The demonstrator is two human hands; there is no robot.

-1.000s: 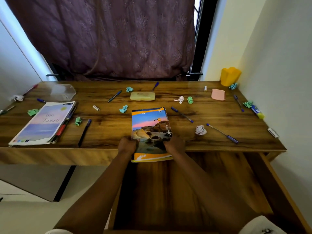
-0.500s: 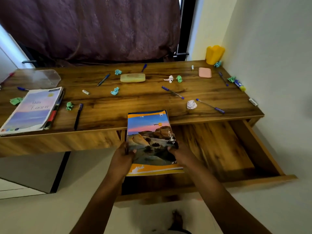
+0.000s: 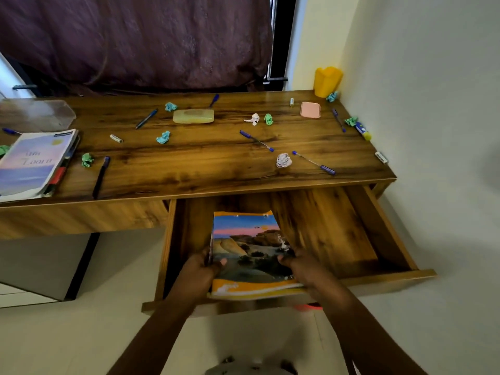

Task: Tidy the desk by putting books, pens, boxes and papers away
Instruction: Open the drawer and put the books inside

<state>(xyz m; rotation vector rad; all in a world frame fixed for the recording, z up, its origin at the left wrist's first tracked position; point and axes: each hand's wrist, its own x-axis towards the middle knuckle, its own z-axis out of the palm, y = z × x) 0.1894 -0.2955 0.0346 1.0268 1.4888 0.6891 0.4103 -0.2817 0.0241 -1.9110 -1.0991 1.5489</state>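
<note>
Presently, the step in hand is stowing a book. The landscape book (image 3: 251, 247) is held cover up over the left part of the open drawer (image 3: 378, 280), and its near edge overhangs the drawer's front rail. Whether its far edge touches the drawer floor, I cannot tell. My left fingers (image 3: 219, 263) are curled round the book's left edge, thumb on the cover. My right fingers (image 3: 286, 259) clasp its right edge, with the fingertips lying on the cover. Both sets are gripping the book and it is not yet released. Judgement: the next move calls for lowering the book flat and pushing it away from me until the near edge clears the front rail. Only then should both grips let go, or the drawer may not close. Outstanding on the surface (image 3: 216, 169): a second book (image 3: 32, 161) at the left end, a blue pen (image 3: 256, 140) near the middle with others scattered about, and a crumpled paper (image 3: 283, 160) among several. There is also a yellowish box (image 3: 193, 116) toward the back and a pink box (image 3: 310, 109) near the yellow cup (image 3: 327, 81) in the far right corner. Assessment: the task is at an early stage, with most items not yet put away.
</note>
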